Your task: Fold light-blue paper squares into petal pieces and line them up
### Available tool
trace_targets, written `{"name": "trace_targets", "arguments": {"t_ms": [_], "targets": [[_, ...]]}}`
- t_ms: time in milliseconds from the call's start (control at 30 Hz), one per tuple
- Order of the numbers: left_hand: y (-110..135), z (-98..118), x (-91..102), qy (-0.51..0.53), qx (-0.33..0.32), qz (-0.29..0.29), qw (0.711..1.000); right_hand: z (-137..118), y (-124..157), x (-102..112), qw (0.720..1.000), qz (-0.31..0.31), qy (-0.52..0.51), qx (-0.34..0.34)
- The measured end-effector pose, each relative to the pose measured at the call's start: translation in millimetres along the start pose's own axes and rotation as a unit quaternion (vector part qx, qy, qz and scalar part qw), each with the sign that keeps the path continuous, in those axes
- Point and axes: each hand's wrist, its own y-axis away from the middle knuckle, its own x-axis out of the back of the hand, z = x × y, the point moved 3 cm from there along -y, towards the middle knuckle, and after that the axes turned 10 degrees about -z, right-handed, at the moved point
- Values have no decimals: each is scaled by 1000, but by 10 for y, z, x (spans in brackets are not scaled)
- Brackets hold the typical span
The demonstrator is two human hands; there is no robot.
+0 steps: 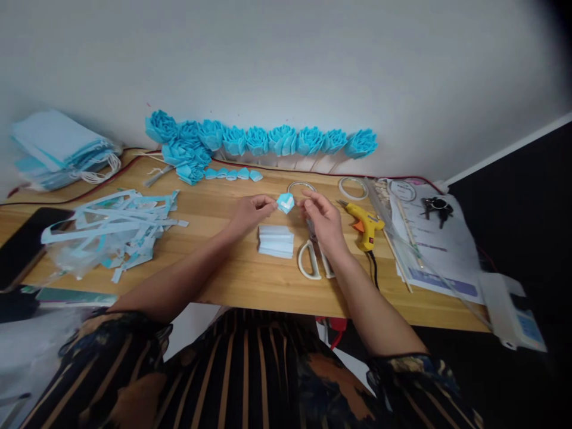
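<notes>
left hand (pixel 255 213): thumb and fingertips pinching the left edge of a folded blue piece.

folded blue piece (pixel 285 202): one, small, with a pale strip across its face; held up between the two hands, over the middle of the wooden table (pixel 232 286).

right hand (pixel 326 221): just right of the piece, fingers bent, thumb near the forefinger; whether anything thin is pinched there cannot be told, the fingertips being somewhat blurred.

scissors (pixel 307 262): one pair, white handles toward the person, partly covered by the right hand.

pleated pale sheet (pixel 276 241): flat on the table, on the person's side of the folded piece.

tape rolls (pixel 353 197): two, lying flat; one just behind the hands, the other farther right.

glue gun (pixel 367 226): yellow, orange trigger, black cord; lying to the right of the right hand.

blue flowers (pixel 282 140): a row along the wall, clustered more thickly at its left end.

small folded pieces (pixel 231 174): blue, in a short line before the flowers.

cuttings (pixel 134 226): a loose heap of blue and white strips, left of the left arm.

sheet stack (pixel 62 143): pale blue and white, far left, against the wall; white cords (pixel 100 173) bundled beside it.

printed papers (pixel 438 256): right side of the table, a bunch of keys (pixel 438 208) resting on them.
</notes>
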Motion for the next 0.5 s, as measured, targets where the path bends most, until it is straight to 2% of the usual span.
{"name": "trace_targets", "arguments": {"t_ms": [67, 133, 233, 333, 400, 500], "targets": [[-64, -90, 112, -28, 18, 38, 999, -3, -2, -1, 1000, 0, -11, -6], [-120, -150, 273, -112, 33, 69, 991, -6, -2, 2, 1000, 5, -22, -11], [-171, -121, 555, -259, 9, 90, 962, 4, -8, 14, 999, 12, -39, -9], [-210, 0, 780, -363, -1, 124, 924, 28, -22, 25, 999, 15, -48, -8], [-280, 75, 827, -432, 4, 121, 894, 38, -31, 25, 999, 13, -48, -6], [-471, 104, 749, -510, -29, 66, 857, 42, -41, 18, 999, 3, -51, -5]]}}
